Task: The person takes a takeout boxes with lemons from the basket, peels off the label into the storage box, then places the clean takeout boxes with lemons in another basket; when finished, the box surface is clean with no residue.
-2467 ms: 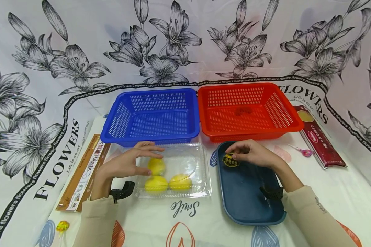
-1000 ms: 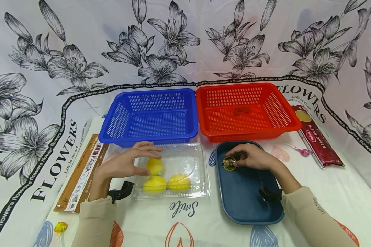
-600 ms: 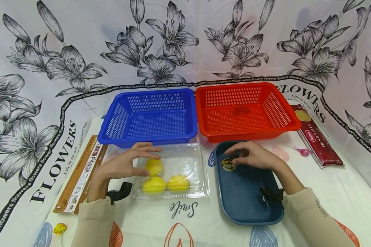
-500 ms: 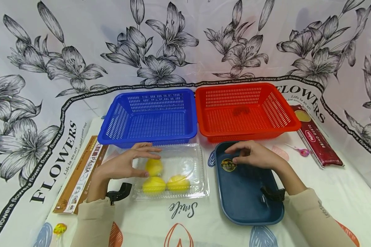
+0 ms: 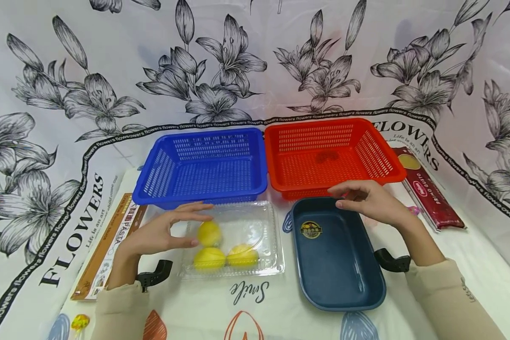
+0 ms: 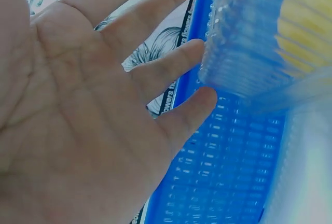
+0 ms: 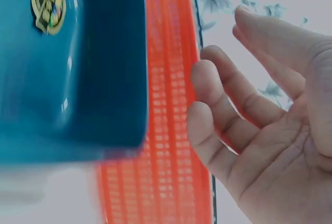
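Note:
Inside the dark blue tray (image 5: pixel 344 278) lies a round black-and-gold sticker (image 5: pixel 311 230), near its far left part. My right hand (image 5: pixel 367 202) hovers by the tray's far right corner, fingers loosely bent and holding nothing; in the right wrist view the palm and fingers show bare beside the tray. My left hand (image 5: pixel 163 233) is at the left side of the clear plastic box (image 5: pixel 255 226), fingers spread and holding nothing. Several yellow lemon-like fruits (image 5: pixel 209 258) sit under the clear plastic. Whether the left fingertips touch the box I cannot tell.
Behind stand a blue basket (image 5: pixel 212 177) and a red basket (image 5: pixel 323 165), side by side. A pasta box (image 5: pixel 106 250) lies at left, with a lollipop (image 5: pixel 80 322) below it. At right is a red packet (image 5: pixel 431 193), and a pink lollipop (image 5: pixel 414 210) shows partly behind my right hand.
About a second ago my right fingers were at the sticker; they came off it, and the hand has risen away to the right. My left hand stays by the clear box.

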A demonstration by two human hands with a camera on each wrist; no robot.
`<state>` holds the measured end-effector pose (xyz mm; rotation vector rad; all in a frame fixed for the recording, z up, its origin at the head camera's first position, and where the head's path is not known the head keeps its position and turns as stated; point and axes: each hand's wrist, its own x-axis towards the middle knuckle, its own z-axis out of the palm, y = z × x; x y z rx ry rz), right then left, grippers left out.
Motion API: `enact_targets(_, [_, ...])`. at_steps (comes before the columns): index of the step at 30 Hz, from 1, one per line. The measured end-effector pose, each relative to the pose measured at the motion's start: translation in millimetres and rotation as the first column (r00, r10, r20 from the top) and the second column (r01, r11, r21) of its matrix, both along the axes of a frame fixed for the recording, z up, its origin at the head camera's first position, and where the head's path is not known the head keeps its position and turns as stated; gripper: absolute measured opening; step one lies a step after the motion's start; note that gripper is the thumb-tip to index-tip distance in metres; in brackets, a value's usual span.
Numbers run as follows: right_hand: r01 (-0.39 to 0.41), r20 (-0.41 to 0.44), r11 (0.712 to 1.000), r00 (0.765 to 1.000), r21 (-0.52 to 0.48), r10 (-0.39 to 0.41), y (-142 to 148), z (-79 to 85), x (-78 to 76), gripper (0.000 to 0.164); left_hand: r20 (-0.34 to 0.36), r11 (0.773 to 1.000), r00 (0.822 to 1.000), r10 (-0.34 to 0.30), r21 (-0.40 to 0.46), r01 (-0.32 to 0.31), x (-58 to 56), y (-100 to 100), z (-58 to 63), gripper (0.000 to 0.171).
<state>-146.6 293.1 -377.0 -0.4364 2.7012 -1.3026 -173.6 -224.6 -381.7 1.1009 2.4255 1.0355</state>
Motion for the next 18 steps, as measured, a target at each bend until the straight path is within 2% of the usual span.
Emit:
enact_targets(5, [0.099,-0.071,0.995,0.992,-0.010,-0.100,20,0.7,2.5,0.035,-0.006,1.000,1.000,0.025,0.004,-0.025,6.0,-5,0.2,0.053])
enact_targets(9, [0.207,-0.131,0.978,0.970,-0.006,-0.206,33,0.1,3.2,0.037,0.003,0.999,0.999,0.054,0.001,-0.054,10.7,-12,-2.9,0.052])
enact_targets(12, [0.303,-0.168,0.953,0.939,-0.017,-0.301,43,-1.0,1.8,0.037,0.011,0.997,0.997,0.079,-0.003,-0.079,13.1,-16,-5.3,0.052])
enact_targets(15, [0.395,-0.218,0.917,0.892,-0.048,-0.396,52,-2.5,-1.5,0.036,0.026,0.994,0.994,0.106,0.007,-0.106,13.7,-20,-7.3,0.052])
enact_targets(18, [0.441,-0.283,0.893,0.849,-0.087,-0.447,61,-5.5,-7.0,0.037,0.047,0.989,0.988,0.149,0.018,-0.150,13.7,-23,-9.1,0.049])
